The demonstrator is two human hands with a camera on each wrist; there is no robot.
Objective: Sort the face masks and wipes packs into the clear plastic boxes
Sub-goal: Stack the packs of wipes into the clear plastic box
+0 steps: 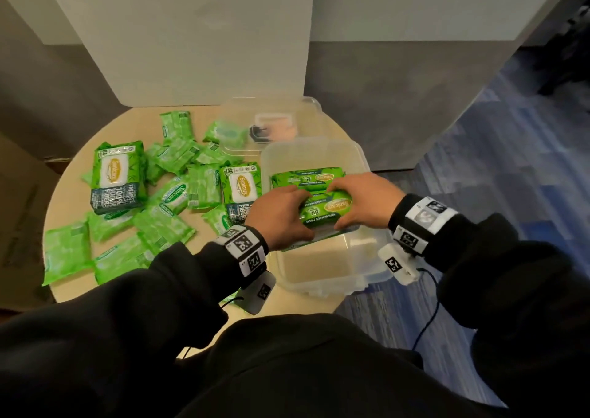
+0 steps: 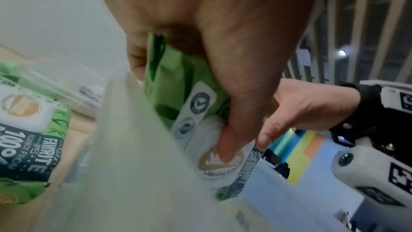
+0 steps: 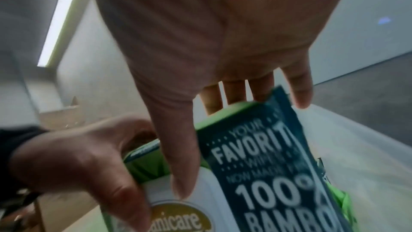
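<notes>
Dark sleeves (image 1: 159, 306) nearest camera, wrists banded with coded tags. Left hand (image 1: 281, 216) and right hand (image 1: 360, 203) both curl round one big wipes pack (image 1: 325, 210), one at each end, thumbs on its front. Pack's long axis runs hand to hand, tilted over near clear box (image 1: 335, 267). Second big pack (image 1: 306, 176) already stands inside, just behind. Held pack likely goes down beside it. Small packs (image 1: 159, 226) wait on round table (image 1: 79, 168), nearer left hand.

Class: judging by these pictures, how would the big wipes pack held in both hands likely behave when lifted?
The wipes pack probably gives slightly: the left hand dents its film wrapper. Needing the right hand too suggests heft. Its blocky shape shouldn't roll.
</notes>
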